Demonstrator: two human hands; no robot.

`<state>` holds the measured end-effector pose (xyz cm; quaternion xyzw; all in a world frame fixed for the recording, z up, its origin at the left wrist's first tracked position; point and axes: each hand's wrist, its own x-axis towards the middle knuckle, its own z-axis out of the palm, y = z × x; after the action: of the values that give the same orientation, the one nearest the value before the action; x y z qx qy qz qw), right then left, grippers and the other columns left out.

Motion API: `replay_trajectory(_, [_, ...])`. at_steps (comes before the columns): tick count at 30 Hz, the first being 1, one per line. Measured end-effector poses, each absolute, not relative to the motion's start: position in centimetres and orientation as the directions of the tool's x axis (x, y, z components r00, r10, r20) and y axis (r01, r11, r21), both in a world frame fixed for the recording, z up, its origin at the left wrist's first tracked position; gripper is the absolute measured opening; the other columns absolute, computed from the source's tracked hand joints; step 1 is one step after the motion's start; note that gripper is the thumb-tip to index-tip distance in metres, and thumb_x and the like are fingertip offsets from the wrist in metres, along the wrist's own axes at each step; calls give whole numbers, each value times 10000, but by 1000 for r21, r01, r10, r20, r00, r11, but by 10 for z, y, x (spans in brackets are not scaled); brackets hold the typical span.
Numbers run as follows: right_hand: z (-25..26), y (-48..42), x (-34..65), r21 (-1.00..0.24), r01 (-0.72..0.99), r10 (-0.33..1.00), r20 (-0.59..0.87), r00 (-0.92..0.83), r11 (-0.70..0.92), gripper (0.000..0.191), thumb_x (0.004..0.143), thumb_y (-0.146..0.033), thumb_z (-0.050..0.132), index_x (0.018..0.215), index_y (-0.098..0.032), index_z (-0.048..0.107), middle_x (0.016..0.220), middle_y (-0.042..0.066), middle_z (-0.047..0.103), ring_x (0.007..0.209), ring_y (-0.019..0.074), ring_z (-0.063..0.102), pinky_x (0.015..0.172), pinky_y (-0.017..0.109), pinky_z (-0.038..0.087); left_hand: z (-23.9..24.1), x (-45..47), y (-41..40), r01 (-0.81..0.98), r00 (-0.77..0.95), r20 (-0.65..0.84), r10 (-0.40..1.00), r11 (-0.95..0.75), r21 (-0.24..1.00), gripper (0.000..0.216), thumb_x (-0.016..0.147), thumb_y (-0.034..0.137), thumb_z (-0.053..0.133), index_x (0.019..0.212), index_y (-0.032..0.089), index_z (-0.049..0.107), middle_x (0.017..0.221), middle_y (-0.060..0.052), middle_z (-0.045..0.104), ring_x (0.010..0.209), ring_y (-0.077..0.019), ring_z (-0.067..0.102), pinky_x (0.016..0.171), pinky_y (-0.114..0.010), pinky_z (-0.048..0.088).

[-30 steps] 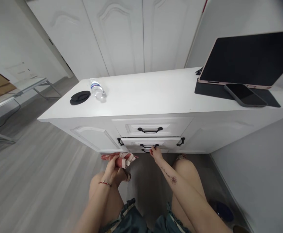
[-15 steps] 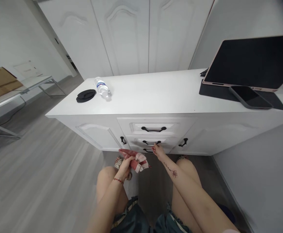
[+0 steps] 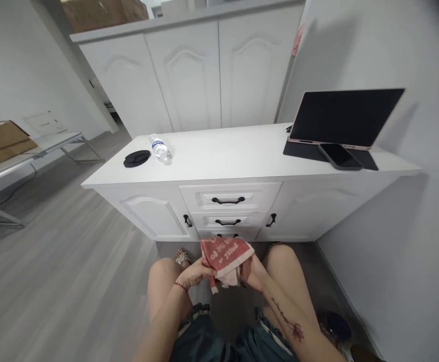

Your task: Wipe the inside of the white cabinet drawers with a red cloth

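A red and white cloth point(image 3: 227, 255), with pale lettering on its red side, hangs folded between my two hands, low in front of the cabinet. My left hand point(image 3: 195, 272) is closed on its left edge. The cloth's right side is gripped by my right hand point(image 3: 254, 273), whose fingers are partly hidden behind the fabric. Just beyond the cloth is the stack of white drawers with black handles; the middle drawer handle point(image 3: 228, 222) shows fully, and the lowest handle point(image 3: 227, 235) sits right above the cloth's top edge. All the drawers are closed.
On the white cabinet top point(image 3: 219, 156) lie a clear plastic bottle point(image 3: 160, 149) and a black flat round object point(image 3: 137, 158). To the right are a tablet-like screen point(image 3: 345, 118) and a phone point(image 3: 340, 156). A cardboard box point(image 3: 4, 143) rests on a table at left.
My right hand has left the drawer handles and now grips the cloth. The cloth has been spread out between both hands. The view has tilted up and shifted.
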<state>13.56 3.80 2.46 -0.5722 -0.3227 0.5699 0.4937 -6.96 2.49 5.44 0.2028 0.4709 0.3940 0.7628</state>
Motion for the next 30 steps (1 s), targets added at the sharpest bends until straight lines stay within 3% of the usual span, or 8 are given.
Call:
replay_trajectory(4, [33, 12, 152, -820, -398, 908, -407, -100, -412, 588, 883, -660, 322, 1013, -214, 683, 989, 95, 720, 861, 235, 663, 714, 385, 532, 58, -54, -2, -410, 361, -492, 792, 608, 680, 366, 481, -23, 677, 803, 149, 677, 797, -61, 721, 702, -181, 653, 695, -288, 509])
replay_trajectory(8, [39, -17, 161, -622, -600, 860, -429, -277, -504, 516, 745, -691, 541, 958, -248, 696, 963, 82, 738, 805, 233, 672, 689, 371, 528, 61, -37, -35, -623, 208, -467, 859, 485, 614, 442, 453, 4, 568, 831, 207, 675, 911, -24, 725, 802, -183, 649, 763, -288, 499])
replay_trajectory(12, [36, -40, 157, -667, -585, 878, -438, -194, -462, 425, 622, -522, 759, 940, -248, 693, 944, 61, 741, 859, 248, 682, 742, 375, 537, 67, -24, -63, -723, 42, -498, 866, 370, 584, 394, 427, 38, 536, 750, 222, 666, 779, 21, 703, 672, -148, 608, 683, -264, 488])
replay_trajectory(16, [37, -46, 152, -781, -503, 894, -447, 37, -370, 475, 596, -550, 764, 937, -224, 704, 971, 69, 740, 981, 277, 661, 896, 407, 503, 78, -20, -77, -689, 2, -489, 872, 356, 632, 233, 510, 95, 663, 717, 201, 677, 692, 16, 680, 610, -136, 588, 709, -280, 493])
replay_trajectory(19, [55, -46, 151, -909, -329, 923, -330, 199, -254, 493, 645, -578, 713, 982, -219, 711, 1076, 75, 718, 1119, 287, 599, 1017, 408, 424, 86, -18, -82, -601, -13, -445, 896, 349, 720, 218, 566, 222, 789, 763, 187, 702, 758, -23, 716, 696, -176, 636, 764, -307, 500])
replay_trajectory(25, [94, -55, 150, -993, -72, 974, -110, 199, -98, 432, 741, -559, 636, 978, -208, 722, 1039, 90, 727, 1128, 309, 591, 1028, 417, 405, 96, -13, -84, -440, -171, -349, 921, 245, 864, 246, 535, 270, 832, 722, 188, 696, 676, -22, 707, 708, -201, 642, 741, -306, 505])
replay_trajectory(28, [99, -53, 150, -985, -139, 953, -138, 271, -103, 421, 754, -536, 633, 1001, -203, 711, 1076, 85, 720, 1121, 301, 599, 1022, 415, 419, 101, -16, -77, -417, -309, -289, 906, 144, 897, 145, 616, 260, 773, 701, 199, 673, 602, 4, 668, 651, -172, 624, 673, -267, 498])
replay_trajectory(30, [102, -50, 147, -932, -332, 930, -246, 274, -149, 420, 743, -519, 647, 1016, -203, 697, 1087, 87, 720, 1094, 291, 622, 965, 413, 477, 107, -16, -67, -457, -321, -294, 901, 125, 881, 165, 652, 228, 740, 807, 211, 689, 667, 3, 694, 681, -160, 637, 676, -245, 498])
